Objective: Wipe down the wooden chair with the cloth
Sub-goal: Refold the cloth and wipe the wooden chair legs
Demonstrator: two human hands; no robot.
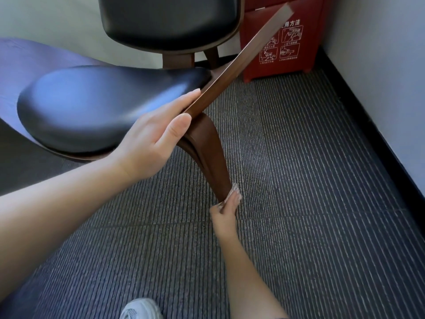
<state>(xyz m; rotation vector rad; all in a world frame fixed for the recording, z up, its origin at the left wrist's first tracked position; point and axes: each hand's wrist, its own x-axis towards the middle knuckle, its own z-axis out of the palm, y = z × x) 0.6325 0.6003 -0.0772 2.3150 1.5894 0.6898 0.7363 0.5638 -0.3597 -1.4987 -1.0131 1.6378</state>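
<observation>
White mesh made up the one shoe (140, 309) seen at 6 o'clock, set on dark carpet (310, 203) ribbed with fine pale stripes. Two bare hands, one cloth and one wooden chair (208, 143) with two black cushions were counted.

Just below the middle, the right hand (226, 214) was closed round the foot of the chair's front leg (216, 166), thumb on the 9 o'clock side and fingers on the 3 o'clock side. The cloth (235, 189), small, pale and nubbly, was pinched between those fingers and the wood. The leg, smooth dark-brown wood, was curved, its long axis running from 11 o'clock down to 5 o'clock.

At 10 o'clock of that, the left hand (154, 139) was clamped on the chair's flat board (243, 56), fingers laid nearly straight along the top face and the thumb pressed against the edge. The board, thin and straight, pointed away to 1 o'clock.

The glossy, rounded seat cushion (99, 107) lay at 9 o'clock, the back cushion (170, 19) at 12 o'clock. One red box (255, 54) with white diagrams stood at 1 o'clock against a pale wall (379, 65).
</observation>
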